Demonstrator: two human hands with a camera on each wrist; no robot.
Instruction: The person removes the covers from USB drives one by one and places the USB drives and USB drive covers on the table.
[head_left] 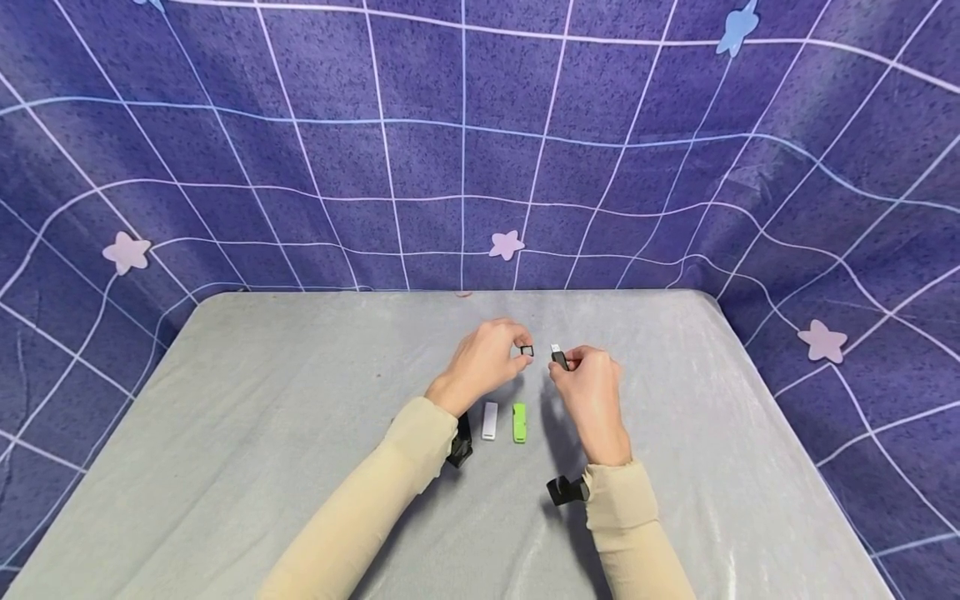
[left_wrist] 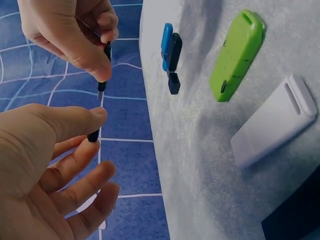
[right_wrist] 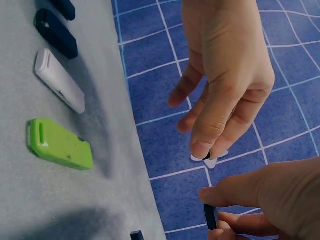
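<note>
Left hand (head_left: pixel 487 354): thumb and index pinching a small black cap (head_left: pixel 527 351), other fingers loose and spread. It's beyond the green stick (head_left: pixel 519 423), slightly to its left. Right hand (head_left: pixel 596 379): thumb and fingers pinching a black USB stick (head_left: pixel 560 360), silver plug (head_left: pixel 555 348) bare and pointing away from the person. It's beyond the green stick and to its right. Cap and plug near each other but apart, both held up off the counter (head_left: pixel 247 400).

Green stick itself lies flat on the counter, below the gap between the hands. White stick (head_left: pixel 490 421) lies just beside it on the left, roughly parallel, not touching it. Right wrist view: two dark pieces, one nearer (right_wrist: pixel 56 32) and one cut off by the frame edge (right_wrist: pixel 64 7), past the white stick on the side away from the green stick. Left wrist view: a blue piece (left_wrist: pixel 166 47), a black piece (left_wrist: pixel 175 52) and a smaller black bit (left_wrist: pixel 173 84) close together, on the green stick's other side from the white one; exact type can't tell.

Cream sleeves (head_left: pixel 375 508), nearer the person than the green stick. Purple-blue curtain (head_left: pixel 427 158) with pale grid lines and stars, well behind the green stick.
</note>
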